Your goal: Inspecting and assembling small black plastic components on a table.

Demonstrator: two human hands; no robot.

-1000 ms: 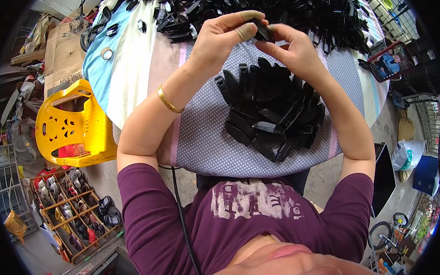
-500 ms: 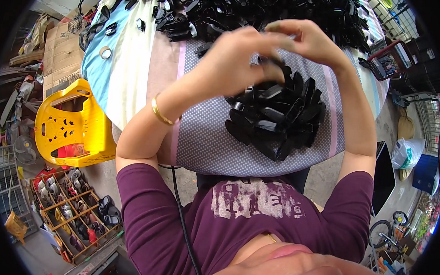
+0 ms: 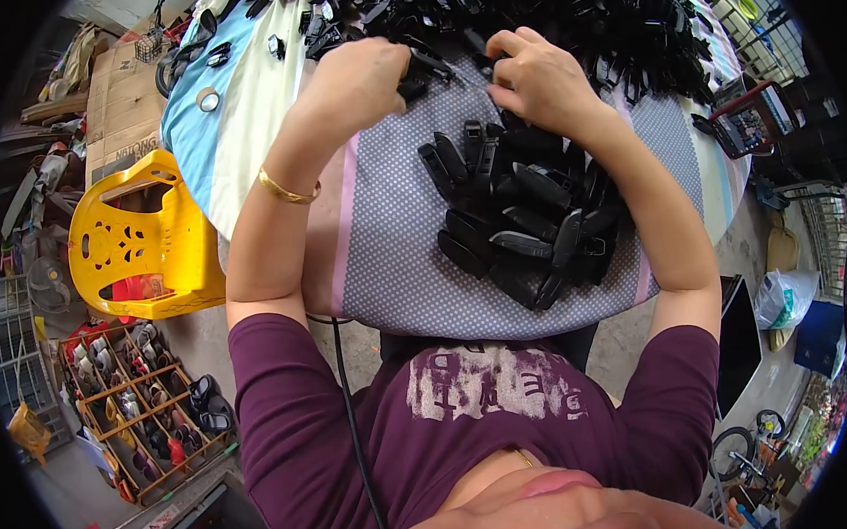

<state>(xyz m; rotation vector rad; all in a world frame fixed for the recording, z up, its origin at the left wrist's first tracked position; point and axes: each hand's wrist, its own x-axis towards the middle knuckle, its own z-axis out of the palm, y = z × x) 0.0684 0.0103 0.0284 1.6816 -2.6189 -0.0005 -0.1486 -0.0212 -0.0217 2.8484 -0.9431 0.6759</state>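
Note:
My left hand (image 3: pixel 356 80), with a gold bangle at its wrist, is curled closed at the near edge of the large far pile (image 3: pixel 547 34) of small black plastic pieces. A black piece (image 3: pixel 413 87) shows right by its fingertips; whether they grip it cannot be told. Across a short gap, my right hand (image 3: pixel 545 84) has its fingers bent inward beside the same pile, and what they hold, if anything, is hidden. Below it lies a smaller heap (image 3: pixel 529 217) of elongated, glossy black pieces, close to my body on the dotted grey cloth (image 3: pixel 387 235).
A roll of tape (image 3: pixel 208 100) lies at the table's left. At the right edge a phone or small screen (image 3: pixel 746 123) stands in a holder. A yellow plastic chair (image 3: pixel 146 238) is at the left, with a shoe rack (image 3: pixel 148 404) below. A black cable (image 3: pixel 343 384) hangs before me.
Both hands have parted from where they met above the smaller heap. My left hand moved left and away to the far pile; my right hand shifted slightly left and nearer. More of the heap shows.

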